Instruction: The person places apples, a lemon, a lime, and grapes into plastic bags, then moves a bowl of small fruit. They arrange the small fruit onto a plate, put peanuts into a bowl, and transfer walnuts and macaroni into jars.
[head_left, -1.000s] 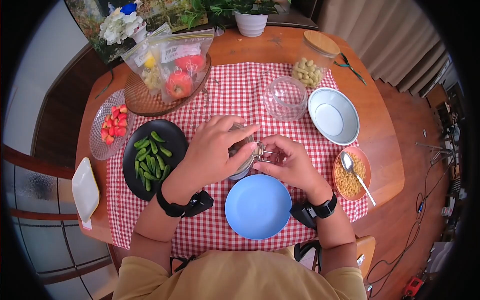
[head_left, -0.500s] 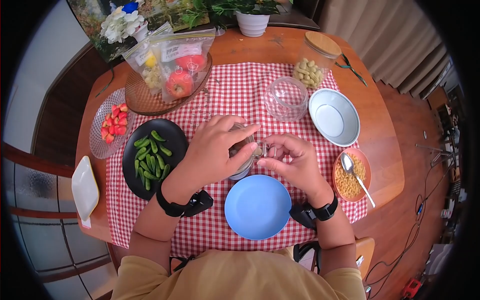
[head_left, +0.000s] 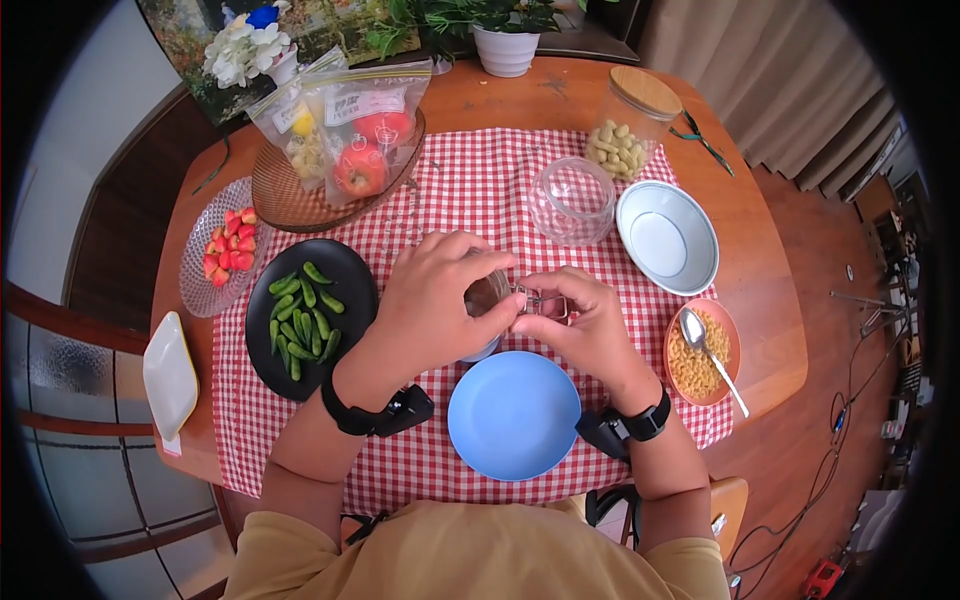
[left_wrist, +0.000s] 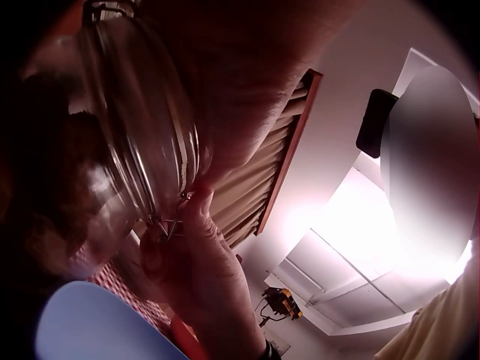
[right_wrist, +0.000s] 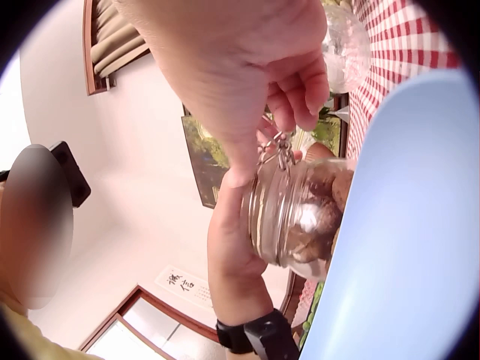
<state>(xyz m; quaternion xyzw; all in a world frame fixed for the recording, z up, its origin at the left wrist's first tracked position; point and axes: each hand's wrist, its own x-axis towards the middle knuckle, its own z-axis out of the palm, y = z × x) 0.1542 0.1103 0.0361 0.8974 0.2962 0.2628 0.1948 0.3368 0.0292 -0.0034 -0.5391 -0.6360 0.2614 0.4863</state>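
A clip-top glass jar (right_wrist: 319, 202) with brown, rounded pieces inside stands behind the blue plate (head_left: 514, 415). My left hand (head_left: 430, 305) grips its lid from above, fingers and thumb spread around the rim, hiding most of the jar in the head view. At the jar's right side, my right hand (head_left: 585, 325) pinches the metal wire clasp (right_wrist: 279, 152) between thumb and fingers. In the left wrist view, the glass lid (left_wrist: 139, 97) sits under the left palm, and the right thumb (left_wrist: 201, 206) is right at the wire.
Left: black plate of small cucumbers (head_left: 305, 325), strawberries (head_left: 230, 245) in a glass dish, white dish (head_left: 170, 380), basket (head_left: 270, 195) with bagged fruit. Right: empty glass jar (head_left: 572, 200), white bowl (head_left: 668, 237), pasta bowl (head_left: 703, 350) with spoon, wooden-lidded jar (head_left: 630, 125) of nuts.
My right fingers have shifted slightly on the wire clasp, and its loop has swung about at the jar's side. The left hand has stayed on the lid.
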